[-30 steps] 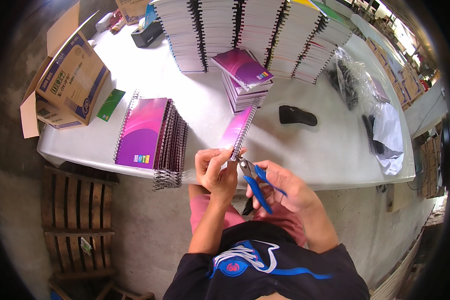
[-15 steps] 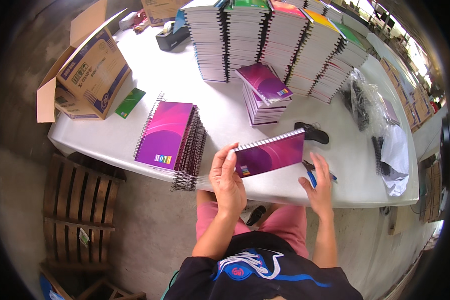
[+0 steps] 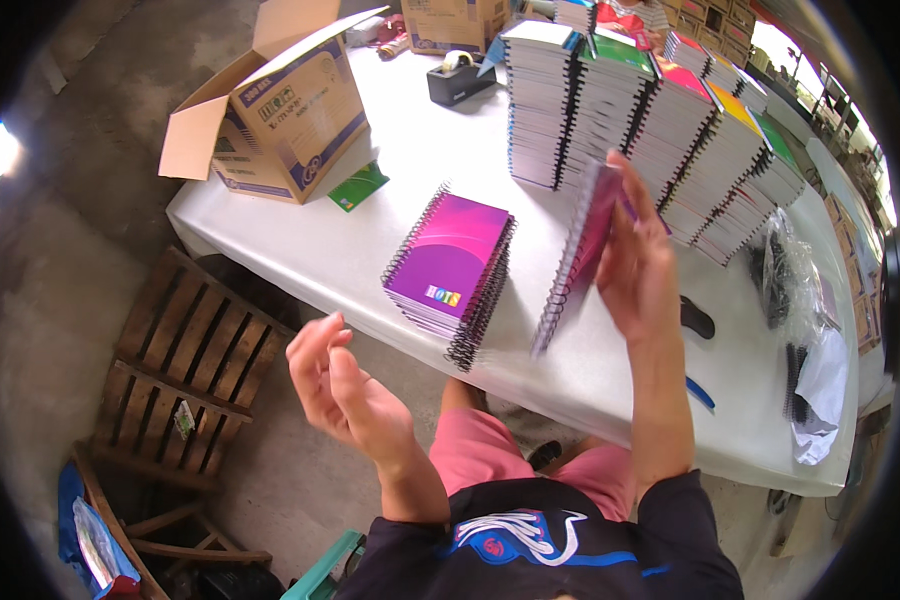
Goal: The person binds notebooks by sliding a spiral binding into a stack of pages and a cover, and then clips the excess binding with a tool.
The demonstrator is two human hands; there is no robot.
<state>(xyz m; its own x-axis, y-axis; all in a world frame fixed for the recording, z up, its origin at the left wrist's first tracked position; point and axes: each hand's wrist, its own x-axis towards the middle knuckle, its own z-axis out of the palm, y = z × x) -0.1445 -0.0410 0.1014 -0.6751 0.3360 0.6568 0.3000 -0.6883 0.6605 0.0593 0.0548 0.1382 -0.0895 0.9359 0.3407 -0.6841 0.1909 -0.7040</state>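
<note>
My right hand (image 3: 638,260) grips a purple spiral-bound notebook (image 3: 588,235) by one side, tilted nearly edge-on above the table and slightly blurred. My left hand (image 3: 352,390) is off the table's front edge, empty, its fingers loosely bent and apart. Between the hands, a stack of purple spiral notebooks (image 3: 448,255) lies on the white-covered table (image 3: 300,250), wire coils showing along its sides. Beyond my right forearm shows a blue tool handle (image 3: 701,393); the rest of that tool is hidden. A black curved object (image 3: 697,318) lies near my right wrist.
Tall stacks of coil-bound books (image 3: 610,110) stand at the back right. An open cardboard box (image 3: 280,120), a green card (image 3: 359,186) and a black tape dispenser (image 3: 460,80) are at the back left. Clear plastic wrap (image 3: 790,270) lies right; a wooden slatted chair (image 3: 185,370) stands left.
My left hand has let go of the notebook and moved left. My right hand now holds it, turned upright, further back. The view has shifted, so the table appears further right.
</note>
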